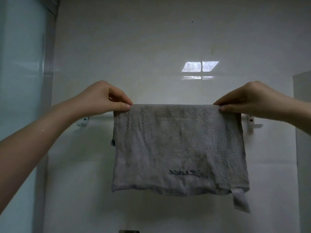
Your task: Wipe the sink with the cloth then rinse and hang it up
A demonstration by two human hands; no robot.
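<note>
Grey cloth [178, 148] spread flat btwn both hands in front of wall towel rail [101, 116]; left hand [104, 100] pinches top-left corner, right hand [249, 100] pinches top-right corner, cloth hanging below them

Grey cloth [180, 148] hung spread flat, stained, with dark script near its lower edge. Left hand [107, 98] pinched its top left corner, right hand [247, 98] its top right. White wall rail [101, 116] ran behind cloth, just below its top edge.
</note>
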